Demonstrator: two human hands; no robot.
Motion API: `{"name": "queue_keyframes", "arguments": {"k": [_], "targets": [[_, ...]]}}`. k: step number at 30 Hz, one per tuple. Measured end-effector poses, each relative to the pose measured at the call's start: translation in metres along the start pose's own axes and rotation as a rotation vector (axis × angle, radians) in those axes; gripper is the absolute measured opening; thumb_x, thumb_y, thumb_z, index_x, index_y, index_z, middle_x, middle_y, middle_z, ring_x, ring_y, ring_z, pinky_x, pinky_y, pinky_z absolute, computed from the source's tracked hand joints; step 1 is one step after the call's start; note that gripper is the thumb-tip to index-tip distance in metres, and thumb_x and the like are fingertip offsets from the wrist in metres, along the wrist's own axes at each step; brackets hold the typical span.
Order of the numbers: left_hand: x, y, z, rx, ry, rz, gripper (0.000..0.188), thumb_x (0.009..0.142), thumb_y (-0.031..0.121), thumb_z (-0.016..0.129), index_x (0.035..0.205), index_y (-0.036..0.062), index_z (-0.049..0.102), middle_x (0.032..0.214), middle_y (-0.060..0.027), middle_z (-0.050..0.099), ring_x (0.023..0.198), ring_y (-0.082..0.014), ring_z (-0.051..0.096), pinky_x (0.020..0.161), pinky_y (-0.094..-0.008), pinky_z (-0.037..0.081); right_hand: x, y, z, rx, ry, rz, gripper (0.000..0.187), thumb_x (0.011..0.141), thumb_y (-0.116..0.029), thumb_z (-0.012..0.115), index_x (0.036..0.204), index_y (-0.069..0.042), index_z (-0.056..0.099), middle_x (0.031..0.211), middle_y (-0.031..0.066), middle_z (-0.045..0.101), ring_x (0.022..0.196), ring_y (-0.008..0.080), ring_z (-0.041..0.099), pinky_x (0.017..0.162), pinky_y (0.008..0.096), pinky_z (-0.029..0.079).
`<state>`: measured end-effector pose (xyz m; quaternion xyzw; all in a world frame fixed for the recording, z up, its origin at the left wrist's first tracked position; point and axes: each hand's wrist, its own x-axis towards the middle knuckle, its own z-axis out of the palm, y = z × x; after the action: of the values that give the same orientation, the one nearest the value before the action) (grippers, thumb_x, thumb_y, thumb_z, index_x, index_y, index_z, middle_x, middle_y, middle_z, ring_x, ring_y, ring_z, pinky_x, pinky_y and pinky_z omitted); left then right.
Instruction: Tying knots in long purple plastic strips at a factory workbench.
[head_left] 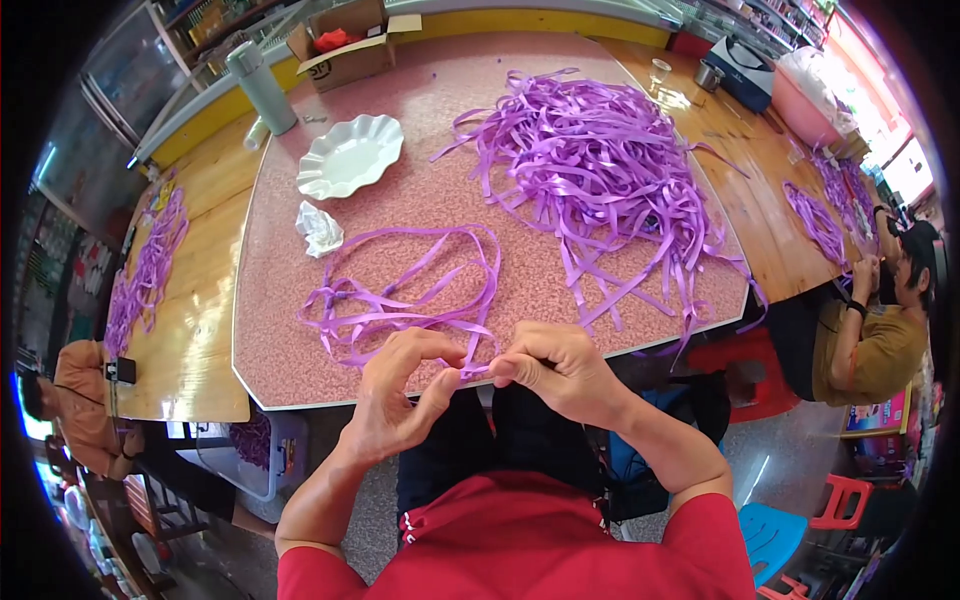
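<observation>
Far left, a person in an orange top (82, 400) sat at a wooden bench (190, 330) strewn with purple strips (145, 265). Moving in, the pink speckled surface (280, 330) carried a tall green flask (262, 88), a cardboard box (345, 50), a white scalloped plate (348, 156) and a crumpled white tissue (319, 228). And there was the action at the near edge: the left hand (400, 395) had its grip pinched narrow, thumb and fingers closed on the purple ribbon (400, 300), which looped out flat across the surface in front of both hands. Right beside it, almost touching, the right hand (555, 372) curled its grip tight on the same ribbon's end, the strip running between the 2 hands. Beyond them sprawled a big heap of purple ribbons (600, 160), some strands trailing over the surface's right edge. Further right, a wooden table (760, 210) held more strips, and a person in a mustard shirt (870, 350) sat there.
</observation>
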<state>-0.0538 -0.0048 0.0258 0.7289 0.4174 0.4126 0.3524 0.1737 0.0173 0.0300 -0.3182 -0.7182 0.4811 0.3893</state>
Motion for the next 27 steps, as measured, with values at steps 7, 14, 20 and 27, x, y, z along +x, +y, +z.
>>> {"name": "queue_keyframes", "arguments": {"k": [7, 14, 20, 27], "targets": [[0.005, 0.002, 0.001, 0.194, 0.013, 0.218, 0.014, 0.081, 0.004, 0.066, 0.094, 0.0031, 0.062, 0.091, -0.0128, 0.067, 0.090, -0.0282, 0.064, 0.085, -0.0389, 0.048, 0.002, 0.002, -0.002, -0.009, 0.022, -0.037, 0.024, 0.094, -0.019, 0.065, 0.080, 0.000, 0.069, 0.068, 0.0032, 0.059, 0.063, 0.0131, 0.054, 0.058, 0.0275, 0.042], [0.004, -0.002, 0.009, 0.175, 0.063, 0.166, 0.017, 0.075, -0.005, 0.066, 0.086, 0.0042, 0.057, 0.087, -0.0104, 0.063, 0.087, -0.0288, 0.063, 0.080, -0.0379, 0.048, 0.003, 0.005, 0.001, -0.056, 0.034, -0.080, 0.020, 0.092, -0.017, 0.067, 0.081, -0.001, 0.069, 0.067, 0.0049, 0.057, 0.060, 0.0154, 0.052, 0.056, 0.0304, 0.042], [0.011, 0.011, 0.007, 0.282, 0.006, 0.234, 0.016, 0.081, 0.003, 0.069, 0.091, 0.0038, 0.057, 0.089, -0.0123, 0.062, 0.090, -0.0318, 0.061, 0.083, -0.0419, 0.047, 0.004, 0.008, 0.012, -0.095, 0.095, -0.125, 0.022, 0.090, -0.015, 0.070, 0.076, 0.000, 0.063, 0.066, 0.0059, 0.050, 0.059, 0.0189, 0.048, 0.055, 0.0333, 0.040], [-0.004, -0.008, -0.023, 0.280, 0.011, 0.183, 0.010, 0.089, 0.008, 0.064, 0.088, 0.0019, 0.057, 0.086, -0.0127, 0.062, 0.085, -0.0318, 0.061, 0.079, -0.0400, 0.047, 0.008, 0.007, -0.022, -0.360, 0.224, -0.291, 0.014, 0.088, -0.008, 0.069, 0.102, -0.005, 0.072, 0.088, 0.0103, 0.065, 0.085, 0.0257, 0.063, 0.077, 0.0338, 0.051]]}}
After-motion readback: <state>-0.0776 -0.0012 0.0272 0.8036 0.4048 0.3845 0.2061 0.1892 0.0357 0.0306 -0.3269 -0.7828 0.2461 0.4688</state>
